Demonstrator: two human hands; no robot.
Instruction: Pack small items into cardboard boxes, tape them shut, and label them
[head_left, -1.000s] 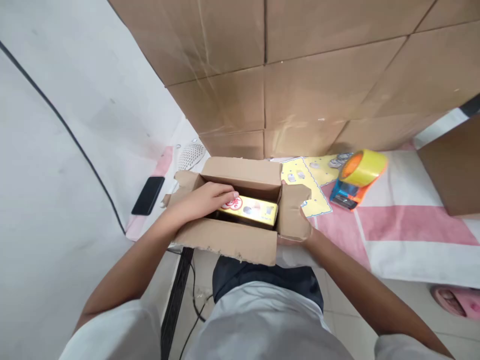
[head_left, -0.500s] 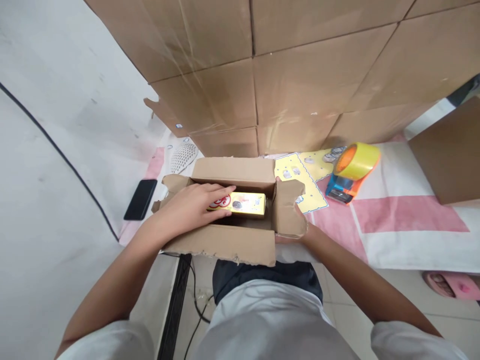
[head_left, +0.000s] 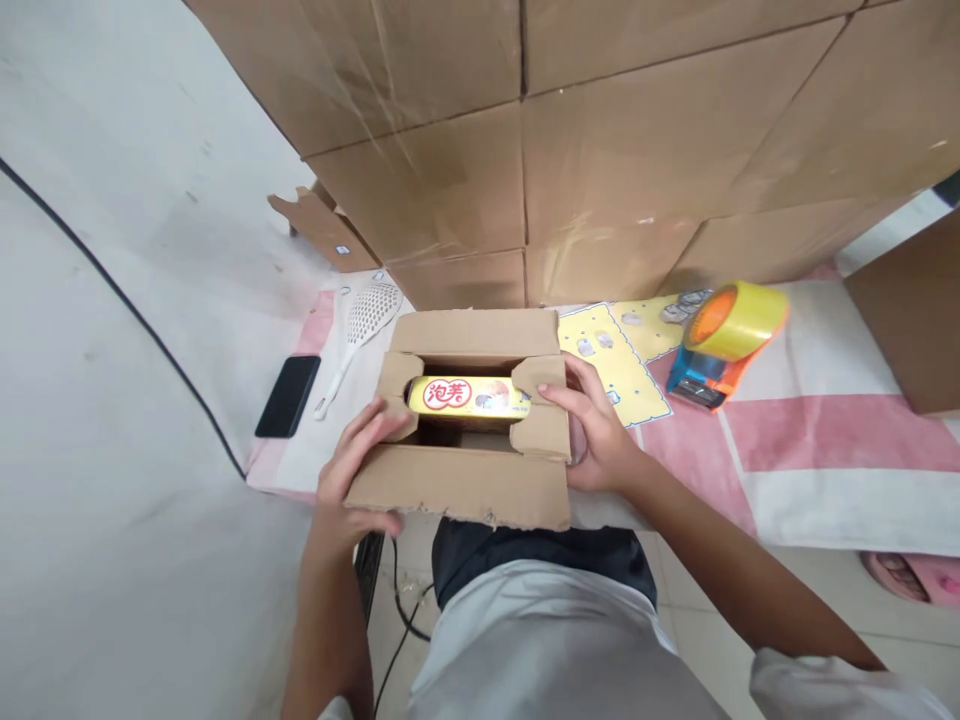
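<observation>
Carton stack [head_left: 607, 160] behind open box [head_left: 457, 490], pink-white cloth [head_left: 825, 430] right of it. Yellow pack [head_left: 469, 397] inside box. Right hand [head_left: 600, 440] holding box's right end, over folded-in flap [head_left: 546, 420]. Left hand [head_left: 341, 490] at box's left end, thumb apart; can't tell if gripping.

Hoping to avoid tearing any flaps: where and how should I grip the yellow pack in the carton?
Probably pinch the yellow pack by its long sides near the middle, reaching straight down from above: it lies lengthwise in the open carton, gaps show along both sides, and the end flaps crowd its ends.
</observation>
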